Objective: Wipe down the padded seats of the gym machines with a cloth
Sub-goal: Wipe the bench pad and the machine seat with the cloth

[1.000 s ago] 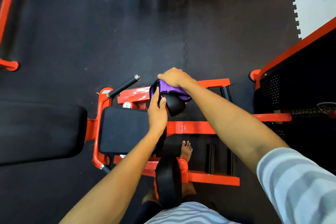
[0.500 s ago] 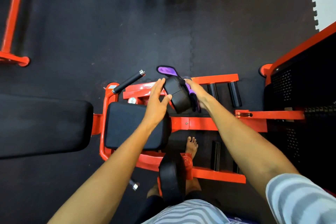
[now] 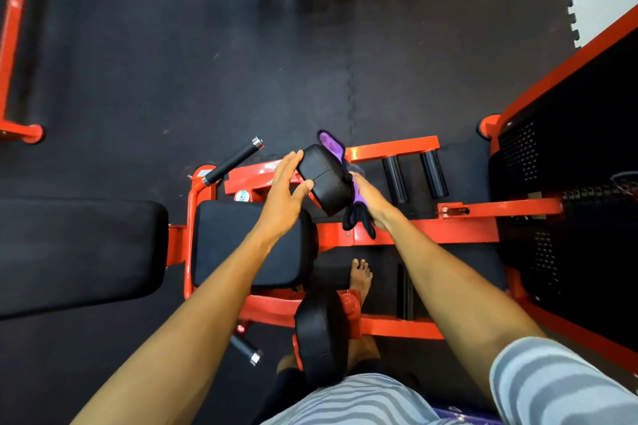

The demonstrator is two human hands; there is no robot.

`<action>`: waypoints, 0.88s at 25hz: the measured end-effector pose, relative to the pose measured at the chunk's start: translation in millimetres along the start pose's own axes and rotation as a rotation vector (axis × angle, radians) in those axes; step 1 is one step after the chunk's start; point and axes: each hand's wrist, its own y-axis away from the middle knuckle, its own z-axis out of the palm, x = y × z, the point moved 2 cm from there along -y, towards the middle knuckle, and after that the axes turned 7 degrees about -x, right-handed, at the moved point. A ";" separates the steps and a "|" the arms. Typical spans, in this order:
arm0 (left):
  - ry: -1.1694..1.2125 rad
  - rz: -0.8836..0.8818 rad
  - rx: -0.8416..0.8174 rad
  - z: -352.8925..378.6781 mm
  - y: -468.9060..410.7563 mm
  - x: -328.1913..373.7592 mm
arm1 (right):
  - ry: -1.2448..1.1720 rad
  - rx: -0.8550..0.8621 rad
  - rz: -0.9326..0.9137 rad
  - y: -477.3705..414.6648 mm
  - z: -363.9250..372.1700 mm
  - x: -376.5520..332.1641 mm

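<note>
A small black padded rest (image 3: 324, 179) stands on the orange machine frame (image 3: 397, 228) in the middle of the head view. My left hand (image 3: 284, 190) steadies its left side, fingers straight along the top edge and thumb on its face. My right hand (image 3: 367, 198) presses a purple cloth (image 3: 348, 183) against the pad's right side; cloth ends stick out above and below the hand. The black square seat (image 3: 248, 245) lies under my left forearm. A second black pad (image 3: 319, 338) stands close to my body.
A long black bench pad (image 3: 76, 252) lies at the left. Two black roller pegs (image 3: 414, 178) stick up right of the pad. A black weight stack cage (image 3: 569, 217) fills the right. My bare foot (image 3: 360, 278) stands between frame bars. Dark rubber floor mats (image 3: 241, 62) stretch ahead.
My right hand moved the cloth from the top of the small pad down to its right side. My left hand shifted up along the pad's left edge.
</note>
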 end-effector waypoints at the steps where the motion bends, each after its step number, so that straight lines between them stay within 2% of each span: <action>1: 0.003 -0.002 -0.003 0.9 0.5 1.4 | 0.015 0.064 -0.003 15.4 7.1 -3.2; 3: 0.015 -0.001 0.003 2.0 0.8 5.2 | -0.053 0.195 -0.055 39.9 23.8 -14.7; 4: 0.020 0.002 0.013 2.6 2.0 6.3 | -0.045 0.262 -0.137 57.0 37.0 -28.7; 7: 0.017 0.078 0.095 6.7 9.8 2.9 | 0.112 0.475 -0.355 88.1 75.9 -34.3; 9: 0.011 0.094 0.132 14.6 16.8 1.2 | 0.115 0.648 -0.408 90.2 89.1 -34.0; 11: 0.049 0.052 0.141 21.8 19.9 3.1 | 0.007 0.751 -0.401 84.4 85.0 -37.9; 14: 0.040 0.045 0.160 24.6 16.5 -0.1 | -0.285 0.695 -0.333 66.1 69.8 -20.5; 17: 0.026 0.040 0.152 27.3 15.9 -0.7 | -0.550 0.489 -0.196 1.3 44.4 45.0; 18: 0.028 0.032 0.144 27.9 15.4 -1.2 | -0.587 0.416 -0.166 -13.9 41.4 56.1; 20: 0.039 0.009 0.142 30.0 13.7 -3.0 | -0.506 0.409 -0.063 -17.5 34.9 60.9; 22: 0.031 -0.009 0.171 33.0 10.1 -2.0 | -0.472 0.326 0.016 -18.9 31.7 59.6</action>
